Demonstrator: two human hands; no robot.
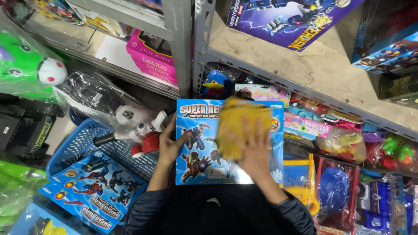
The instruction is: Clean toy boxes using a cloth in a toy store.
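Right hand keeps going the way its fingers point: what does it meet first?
Likely the yellow cloth already under the right hand, lying on the blue toy box; beyond that, probably the packaged toys under the shelf.

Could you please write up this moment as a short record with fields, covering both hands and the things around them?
setting: toy shop, grey metal shelving
left hand: grips left edge of flat blue cardboard toy box with hero figures
right hand: presses blurred yellow cloth on the box front
left of box: blue plastic lattice basket holding a white and red toy robot
right of box: bagged toys, blue plastic disc in packet
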